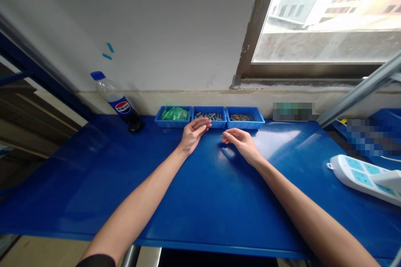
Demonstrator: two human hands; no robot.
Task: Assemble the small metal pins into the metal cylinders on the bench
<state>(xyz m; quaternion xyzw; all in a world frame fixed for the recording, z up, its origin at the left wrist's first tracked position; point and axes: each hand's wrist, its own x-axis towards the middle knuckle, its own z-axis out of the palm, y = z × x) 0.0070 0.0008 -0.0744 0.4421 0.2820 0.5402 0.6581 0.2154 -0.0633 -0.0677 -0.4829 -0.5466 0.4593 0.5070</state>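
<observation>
My left hand (193, 135) is over the blue table, just in front of the middle blue bin (219, 124). Its fingers stretch to the right with the thumb alongside, and I see nothing held in them. To the right, my right hand (241, 141) faces it across a small gap, fingers curled and thumb tip close to them; anything between them is too small to make out. Grey cylindrical pieces (208, 116) fill the middle bin. Thin metal screws or nails (240, 117) lie in the right bin (246, 125), and green pieces in plastic (175, 113) in the left bin (173, 124).
A cola bottle (123, 106) stands at the back left, near the wall. On the right lies a white power strip (360, 173) with a plug in it. A blurred-out item (293, 112) is by the wall. Metal frame bars (363, 89) flank the blue table (200, 208).
</observation>
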